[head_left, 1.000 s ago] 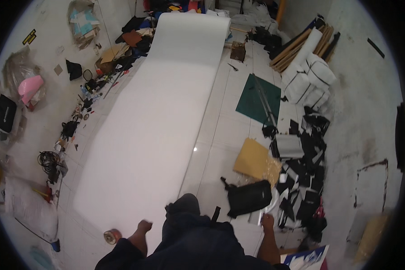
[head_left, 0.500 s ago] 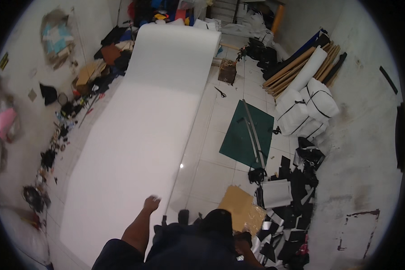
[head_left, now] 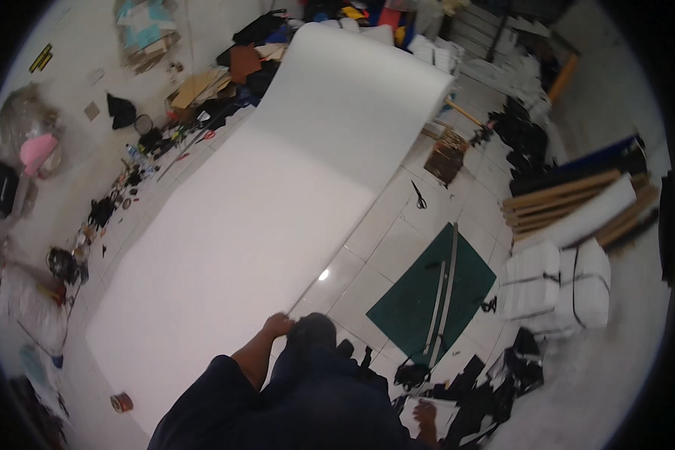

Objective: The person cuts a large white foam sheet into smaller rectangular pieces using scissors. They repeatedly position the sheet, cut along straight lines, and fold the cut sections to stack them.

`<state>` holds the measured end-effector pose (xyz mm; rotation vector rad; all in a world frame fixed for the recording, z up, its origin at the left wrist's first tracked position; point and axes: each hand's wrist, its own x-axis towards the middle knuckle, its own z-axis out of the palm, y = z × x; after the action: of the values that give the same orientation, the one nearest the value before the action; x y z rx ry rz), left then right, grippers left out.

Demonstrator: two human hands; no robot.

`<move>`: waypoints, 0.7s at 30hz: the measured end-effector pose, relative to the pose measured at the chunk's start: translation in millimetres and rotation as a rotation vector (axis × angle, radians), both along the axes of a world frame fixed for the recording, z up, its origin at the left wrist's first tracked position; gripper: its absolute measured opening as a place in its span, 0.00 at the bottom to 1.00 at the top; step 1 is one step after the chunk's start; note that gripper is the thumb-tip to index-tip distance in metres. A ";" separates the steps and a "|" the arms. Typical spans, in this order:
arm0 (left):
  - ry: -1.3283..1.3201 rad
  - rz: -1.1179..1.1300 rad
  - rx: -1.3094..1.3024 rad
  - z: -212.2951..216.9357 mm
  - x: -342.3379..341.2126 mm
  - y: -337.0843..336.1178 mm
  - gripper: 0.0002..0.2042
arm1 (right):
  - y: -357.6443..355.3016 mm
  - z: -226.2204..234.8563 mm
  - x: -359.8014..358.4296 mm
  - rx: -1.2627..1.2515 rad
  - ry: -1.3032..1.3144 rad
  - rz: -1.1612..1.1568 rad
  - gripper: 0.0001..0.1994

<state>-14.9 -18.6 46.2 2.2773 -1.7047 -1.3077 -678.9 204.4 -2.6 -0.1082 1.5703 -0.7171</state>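
Observation:
A wide white sheet (head_left: 195,255) unrolls over the floor from a thick roll (head_left: 367,64) at the far end. My left hand (head_left: 280,324) is at the sheet's right edge, beside a dark rounded shape at my body; its fingers are too small and blurred to make out a grip. Low on the right, my right hand (head_left: 425,412) hangs with its fingers somewhat apart and nothing visible in it. Beneath it lies a pale flat piece (head_left: 444,417) among black scraps (head_left: 469,382). A reddish spool (head_left: 121,403) rests near the sheet's lower left.
Right of the sheet, a green cutting mat (head_left: 405,307) carries two long metal rulers (head_left: 446,285). Black scissors (head_left: 419,195) and a brown box (head_left: 445,156) lie beyond it. Strapped white bundles (head_left: 529,281) and long cardboard tubes (head_left: 562,196) line the right wall. Clutter (head_left: 135,169) runs along the left wall.
My view has swung, so the room appears shifted right and tilted. My left hand has gone from above the sheet to its right edge. My right hand shows more clearly, away from my body.

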 end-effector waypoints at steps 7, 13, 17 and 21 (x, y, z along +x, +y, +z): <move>-0.151 0.203 0.506 -99.5 60.8 97.1 0.30 | -458.5 81.8 19.8 -0.195 0.706 0.370 0.17; -0.076 0.427 0.403 -55.8 7.4 -169.0 0.24 | -709.2 110.0 82.5 -0.384 0.643 0.679 0.16; 0.284 0.754 -0.253 7.9 -56.7 -411.4 0.21 | -875.1 147.5 136.1 -0.566 0.605 0.795 0.16; 0.505 0.840 -0.386 94.1 -105.2 -550.6 0.20 | -1015.5 169.6 204.1 -0.544 0.499 0.823 0.18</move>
<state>-120.0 -569.3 140.3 1.8538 -0.6334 -1.0795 -474.8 -811.1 167.1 -1.3375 1.5520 -0.4412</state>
